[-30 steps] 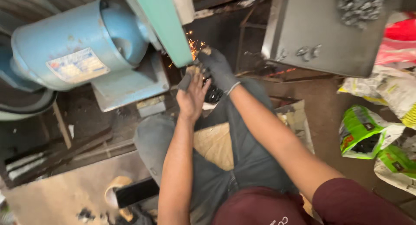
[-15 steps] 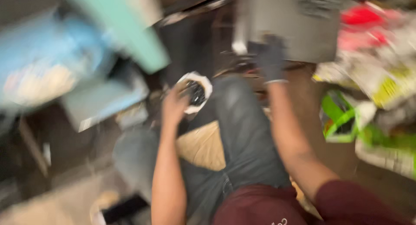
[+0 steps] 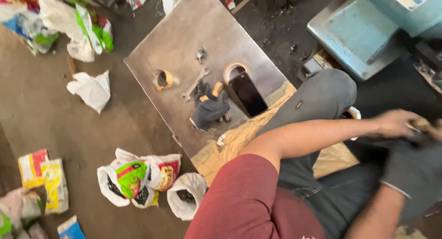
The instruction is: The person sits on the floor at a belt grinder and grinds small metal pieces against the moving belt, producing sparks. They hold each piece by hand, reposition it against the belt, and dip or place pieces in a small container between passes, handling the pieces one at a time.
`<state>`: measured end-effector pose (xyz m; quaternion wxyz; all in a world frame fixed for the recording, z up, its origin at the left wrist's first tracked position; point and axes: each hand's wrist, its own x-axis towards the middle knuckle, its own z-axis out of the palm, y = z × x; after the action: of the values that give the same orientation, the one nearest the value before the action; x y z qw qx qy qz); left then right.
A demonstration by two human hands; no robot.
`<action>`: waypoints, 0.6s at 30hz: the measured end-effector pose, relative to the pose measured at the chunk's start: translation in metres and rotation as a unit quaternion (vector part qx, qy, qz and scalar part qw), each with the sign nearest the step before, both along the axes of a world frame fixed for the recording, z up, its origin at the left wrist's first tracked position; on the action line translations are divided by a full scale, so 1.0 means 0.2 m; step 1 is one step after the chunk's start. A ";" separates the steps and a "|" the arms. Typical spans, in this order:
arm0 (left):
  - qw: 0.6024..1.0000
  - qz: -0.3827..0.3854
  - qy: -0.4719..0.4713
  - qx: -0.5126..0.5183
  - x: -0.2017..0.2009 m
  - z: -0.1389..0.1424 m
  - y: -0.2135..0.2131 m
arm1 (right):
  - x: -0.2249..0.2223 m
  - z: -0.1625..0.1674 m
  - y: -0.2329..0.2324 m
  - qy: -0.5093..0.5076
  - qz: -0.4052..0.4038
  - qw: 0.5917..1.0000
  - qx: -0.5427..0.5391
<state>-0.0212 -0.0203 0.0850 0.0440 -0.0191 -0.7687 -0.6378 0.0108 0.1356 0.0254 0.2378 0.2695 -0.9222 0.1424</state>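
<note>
Head view, one only: it looks steeply down from above your shoulder, close over your lap. Your hands sit blurred at the near right edge; the metal table [image 3: 184, 41] lies farther off, floor at left.

Dull, scuffed sheet metal for the low table [image 3: 184, 41]. On the table: a matt grey steel wrench [image 3: 195, 84], a dark knitted cloth glove [image 3: 209, 111], a glossy black glass phone [image 3: 247, 93], a papery tan tape roll [image 3: 162, 78]. Left of the table, crumpled shiny plastic bags [image 3: 133, 180] on rough, dusty floor. Right hand [image 3: 412, 172] in dark cloth; left hand [image 3: 395, 123] bare.
</note>
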 end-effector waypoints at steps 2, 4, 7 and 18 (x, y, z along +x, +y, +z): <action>0.995 -0.025 -0.062 0.074 0.06 0.02 -0.08 | 0.04 -0.09 -0.06 -0.035 0.013 0.997 -0.070; 0.996 0.022 -0.082 -0.038 0.14 0.03 -0.09 | 0.03 -0.13 -0.04 -0.070 0.032 0.983 -0.166; 0.990 0.095 0.100 -0.018 0.20 0.08 -0.02 | 0.02 -0.10 0.05 -0.111 0.041 0.987 -0.106; 0.997 -0.027 0.020 0.062 0.10 -0.25 0.06 | -0.04 0.10 0.21 -0.412 0.070 0.858 -0.299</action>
<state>-0.0003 -0.0079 0.0357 0.0436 -0.0499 -0.7256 -0.6849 0.0034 0.1779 0.0449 -0.1054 0.1664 -0.8276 0.5256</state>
